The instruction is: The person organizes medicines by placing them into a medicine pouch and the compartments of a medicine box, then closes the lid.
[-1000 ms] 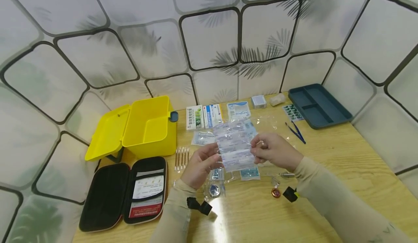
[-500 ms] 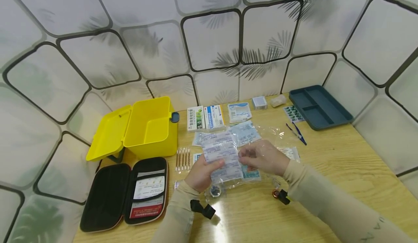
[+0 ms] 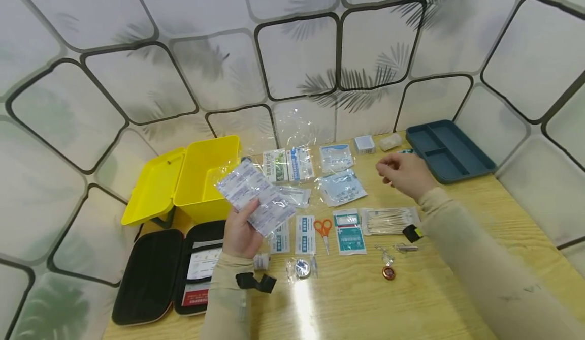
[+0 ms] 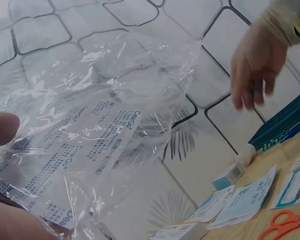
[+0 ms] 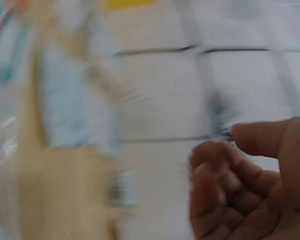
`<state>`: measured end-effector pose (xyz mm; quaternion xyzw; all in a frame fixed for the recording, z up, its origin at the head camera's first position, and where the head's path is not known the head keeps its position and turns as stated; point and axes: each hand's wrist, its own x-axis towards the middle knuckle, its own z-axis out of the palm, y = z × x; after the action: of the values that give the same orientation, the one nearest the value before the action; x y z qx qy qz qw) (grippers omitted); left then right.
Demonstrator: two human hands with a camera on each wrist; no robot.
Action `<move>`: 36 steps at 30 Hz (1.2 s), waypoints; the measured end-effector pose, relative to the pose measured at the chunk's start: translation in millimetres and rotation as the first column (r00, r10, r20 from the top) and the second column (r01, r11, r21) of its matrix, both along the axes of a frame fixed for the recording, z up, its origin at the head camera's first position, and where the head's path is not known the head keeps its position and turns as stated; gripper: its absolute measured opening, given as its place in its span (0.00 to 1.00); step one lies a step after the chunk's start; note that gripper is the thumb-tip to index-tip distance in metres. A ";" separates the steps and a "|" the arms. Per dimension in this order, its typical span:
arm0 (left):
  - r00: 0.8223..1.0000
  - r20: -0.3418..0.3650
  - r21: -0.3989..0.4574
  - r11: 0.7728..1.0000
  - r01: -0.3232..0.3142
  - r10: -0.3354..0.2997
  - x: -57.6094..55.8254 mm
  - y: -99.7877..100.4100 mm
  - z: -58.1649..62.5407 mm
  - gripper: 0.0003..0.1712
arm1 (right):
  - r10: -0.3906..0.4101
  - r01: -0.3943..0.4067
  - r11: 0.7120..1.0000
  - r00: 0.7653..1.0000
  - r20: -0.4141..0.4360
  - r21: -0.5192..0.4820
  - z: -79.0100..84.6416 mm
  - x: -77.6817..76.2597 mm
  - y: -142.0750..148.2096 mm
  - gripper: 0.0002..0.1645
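The printed packet (image 3: 262, 193), in its clear bag (image 4: 117, 65), was gripped in my left hand (image 3: 243, 232) above the bench (image 3: 365, 304), near the yellow box (image 3: 196, 209); my right hand (image 3: 407, 175), well apart, seemed loosely curled, its wrist view blurred.

Left hand (image 3: 242, 232) gripping, right hand (image 3: 408, 174) loosely curled

The left wrist view's edge crops the printed packet (image 4: 72, 155).

A booth-like indoor nook, home or office unclear: wood-grain table (image 3: 347, 304) against leaf-print walls (image 3: 297, 55).
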<state>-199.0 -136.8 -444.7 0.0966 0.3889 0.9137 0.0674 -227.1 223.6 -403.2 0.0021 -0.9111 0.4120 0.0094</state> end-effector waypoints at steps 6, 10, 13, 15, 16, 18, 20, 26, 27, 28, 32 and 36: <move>0.999 0.040 0.098 0.995 -0.031 0.027 0.4 -4.2 0.8 0.29 | -0.023 -0.118 0.915 0.940 0.342 0.385 -60.6 -50.1 -23.9 0.41; 0.998 0.060 0.142 0.990 -0.026 0.017 -0.4 -4.3 0.1 0.30 | -0.087 -0.122 0.887 0.903 0.420 0.446 -80.0 -68.5 -36.5 0.41; 0.998 0.057 0.130 0.991 -0.028 0.021 -0.5 -4.1 -0.4 0.30 | -0.096 -0.107 0.905 0.891 0.443 0.411 -84.6 -73.8 -39.3 0.38; 0.998 0.050 0.108 0.994 -0.035 0.029 -0.5 -3.9 -0.2 0.31 | -0.074 -0.112 0.923 0.887 0.457 0.368 -83.5 -74.1 -38.0 0.39; 0.998 0.047 0.094 0.995 -0.038 0.034 -0.6 -3.6 -0.1 0.31 | -0.055 -0.122 0.929 0.888 0.457 0.349 -82.3 -73.4 -36.1 0.39; 0.998 0.043 0.071 0.997 -0.038 0.035 -1.1 -3.0 -0.3 0.31 | -0.012 -0.124 0.956 0.888 0.460 0.264 -77.4 -69.5 -30.3 0.38; 0.999 0.041 0.049 0.998 -0.036 0.034 -1.6 -4.1 0.5 0.30 | 0.032 -0.105 0.985 0.896 0.444 0.140 -68.6 -62.5 -23.9 0.35; 0.998 0.058 -0.034 0.999 -0.032 0.034 -2.1 1.2 0.1 0.26 | -0.047 0.070 0.982 0.990 0.134 -0.174 -19.5 -13.8 18.7 0.28; 0.998 0.057 -0.051 0.998 -0.032 0.035 -2.1 2.4 -0.2 0.26 | -0.104 0.110 0.963 0.994 0.037 -0.247 -9.4 -4.4 24.3 0.27; 0.998 0.054 -0.065 0.997 -0.029 0.032 -2.2 3.6 -0.5 0.25 | -0.160 0.132 0.933 0.985 -0.059 -0.336 0.3 4.3 28.9 0.26; 0.998 0.057 -0.104 0.995 -0.007 0.013 -2.1 8.8 -1.8 0.24 | -0.227 0.021 0.818 0.930 -0.289 -0.574 32.7 34.7 31.5 0.23; 0.997 0.071 -0.104 0.994 0.021 -0.013 -0.3 11.8 -3.6 0.21 | -0.076 -0.050 0.921 0.949 -0.307 -0.386 39.4 44.9 20.0 0.23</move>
<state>-199.3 -125.0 -448.3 0.0639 0.4330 0.8942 0.0938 -182.1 243.6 -363.8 0.0599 -0.7979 0.5786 0.1580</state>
